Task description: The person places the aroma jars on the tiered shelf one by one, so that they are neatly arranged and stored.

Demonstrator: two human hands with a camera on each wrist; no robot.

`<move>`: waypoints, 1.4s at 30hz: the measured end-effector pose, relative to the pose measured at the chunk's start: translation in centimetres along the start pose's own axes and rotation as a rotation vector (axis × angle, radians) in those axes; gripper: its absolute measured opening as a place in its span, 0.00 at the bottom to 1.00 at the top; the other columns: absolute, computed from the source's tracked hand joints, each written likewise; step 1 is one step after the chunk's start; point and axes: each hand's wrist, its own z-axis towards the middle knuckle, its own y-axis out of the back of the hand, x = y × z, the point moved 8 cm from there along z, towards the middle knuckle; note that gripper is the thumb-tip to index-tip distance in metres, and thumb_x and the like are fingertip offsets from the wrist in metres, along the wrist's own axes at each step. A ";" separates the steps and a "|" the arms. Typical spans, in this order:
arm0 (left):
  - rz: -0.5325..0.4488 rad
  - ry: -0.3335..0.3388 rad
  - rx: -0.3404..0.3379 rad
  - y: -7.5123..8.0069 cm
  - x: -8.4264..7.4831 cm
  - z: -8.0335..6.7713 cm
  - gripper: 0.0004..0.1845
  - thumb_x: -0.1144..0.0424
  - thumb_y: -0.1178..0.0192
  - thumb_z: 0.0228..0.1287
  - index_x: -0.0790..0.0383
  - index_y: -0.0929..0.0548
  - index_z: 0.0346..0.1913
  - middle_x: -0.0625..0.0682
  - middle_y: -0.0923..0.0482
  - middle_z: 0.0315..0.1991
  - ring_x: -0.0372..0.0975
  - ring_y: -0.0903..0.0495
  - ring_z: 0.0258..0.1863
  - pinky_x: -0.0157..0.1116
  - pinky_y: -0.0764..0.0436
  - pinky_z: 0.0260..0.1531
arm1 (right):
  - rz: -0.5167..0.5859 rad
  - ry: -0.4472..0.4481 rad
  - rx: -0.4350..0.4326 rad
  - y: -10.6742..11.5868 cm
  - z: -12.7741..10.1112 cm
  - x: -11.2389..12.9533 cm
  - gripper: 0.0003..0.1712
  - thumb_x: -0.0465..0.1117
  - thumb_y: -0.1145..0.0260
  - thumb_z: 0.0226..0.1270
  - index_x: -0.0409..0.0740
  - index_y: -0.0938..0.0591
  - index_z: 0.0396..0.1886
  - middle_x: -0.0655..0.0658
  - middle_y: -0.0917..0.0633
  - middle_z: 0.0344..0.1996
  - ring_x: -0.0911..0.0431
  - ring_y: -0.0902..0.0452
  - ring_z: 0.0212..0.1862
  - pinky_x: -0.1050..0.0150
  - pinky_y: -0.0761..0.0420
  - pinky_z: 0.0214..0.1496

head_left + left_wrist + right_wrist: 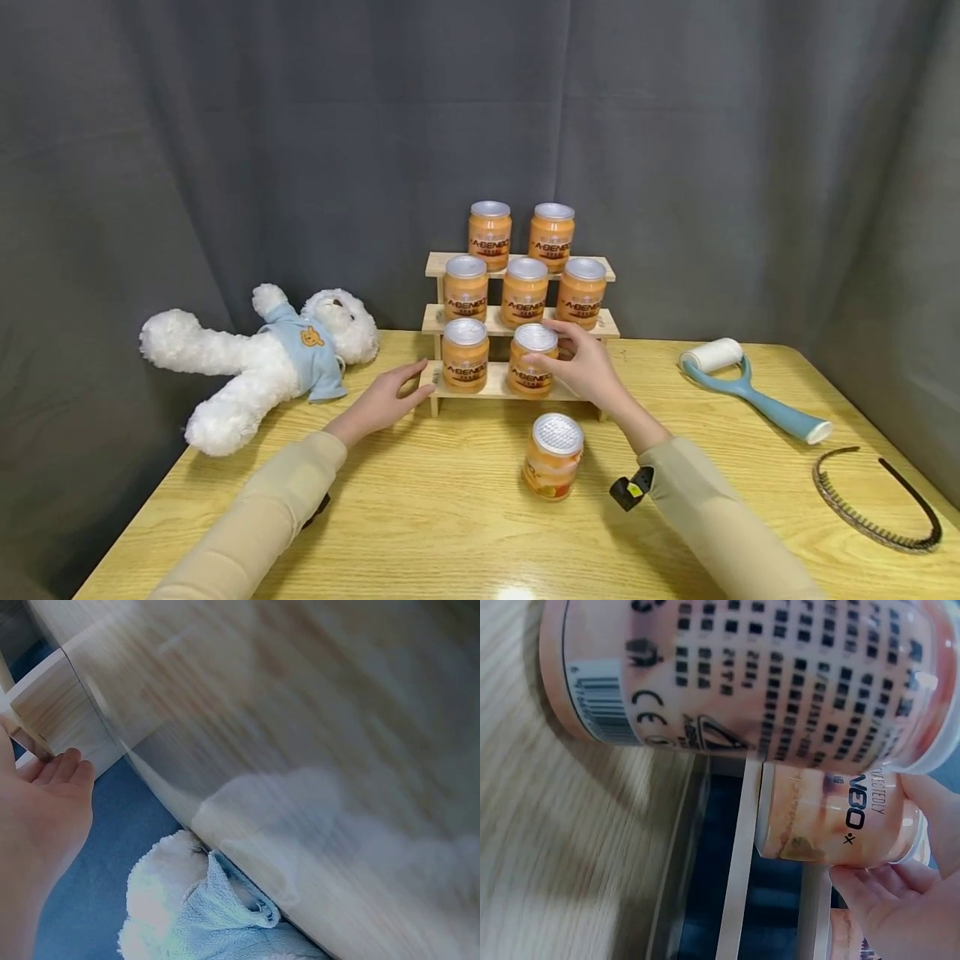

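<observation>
A three-step wooden rack [497,380] bears orange cans with silver lids. My right hand [585,362] grips the right can [531,372] on the bottom step, thumb and fingers round its upper part; the right wrist view shows this can [817,814] standing on the step. At the left end of that step, my left hand [381,402] holds the rack's edge between thumb and fingers, beside the left bottom can [465,357]. One more can [552,458] stands on the table in front of the rack and looms large in the right wrist view.
Three cans stand on the middle step, two on the top. A white plush bear [255,354] in a blue shirt lies at the left. On the right are a lint roller [757,392] and a dark headband [862,525]. A grey curtain [360,150] hangs behind the table.
</observation>
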 end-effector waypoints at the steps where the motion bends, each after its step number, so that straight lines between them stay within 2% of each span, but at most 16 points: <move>1: -0.002 0.002 0.002 0.0 0.0 0.0 0.36 0.45 0.50 0.69 0.63 0.41 0.71 0.58 0.41 0.70 0.52 0.40 0.69 0.50 0.35 0.66 | -0.006 0.000 0.001 -0.1 0.1 0.0 0.43 0.51 0.27 0.53 0.41 0.32 0.67 0.37 0.25 0.59 0.45 0.26 0.59 0.52 0.21 0.55; 16: 0.002 -0.013 -0.014 0.1 -0.3 -0.2 0.35 0.45 0.49 0.69 0.62 0.41 0.71 0.58 0.41 0.70 0.52 0.39 0.68 0.49 0.35 0.66 | -0.013 0.002 -0.015 -0.7 1.0 -0.1 0.40 0.51 0.27 0.53 0.44 0.30 0.65 0.39 0.27 0.61 0.44 0.26 0.59 0.53 0.21 0.55; 34: -0.003 -0.011 -0.013 0.1 -0.4 -0.3 0.35 0.46 0.49 0.69 0.63 0.41 0.71 0.59 0.40 0.70 0.52 0.39 0.68 0.50 0.35 0.66 | -0.011 0.031 -0.020 -0.9 1.0 0.0 0.41 0.50 0.28 0.55 0.42 0.31 0.66 0.39 0.25 0.59 0.45 0.24 0.56 0.52 0.20 0.53; 37: 0.003 -0.015 -0.018 0.1 -0.4 -0.4 0.35 0.46 0.49 0.69 0.62 0.40 0.71 0.59 0.40 0.69 0.53 0.38 0.68 0.50 0.35 0.66 | -0.024 0.040 -0.019 -1.0 0.8 0.0 0.42 0.50 0.28 0.55 0.43 0.33 0.68 0.38 0.26 0.60 0.45 0.24 0.56 0.51 0.21 0.54; 42: 0.006 -0.015 -0.016 0.1 -0.2 -0.2 0.35 0.45 0.49 0.69 0.62 0.40 0.71 0.59 0.39 0.69 0.52 0.37 0.67 0.49 0.34 0.66 | -0.032 0.031 0.023 -1.0 0.3 -0.3 0.52 0.53 0.29 0.55 0.50 0.45 0.74 0.40 0.32 0.67 0.45 0.29 0.62 0.48 0.25 0.60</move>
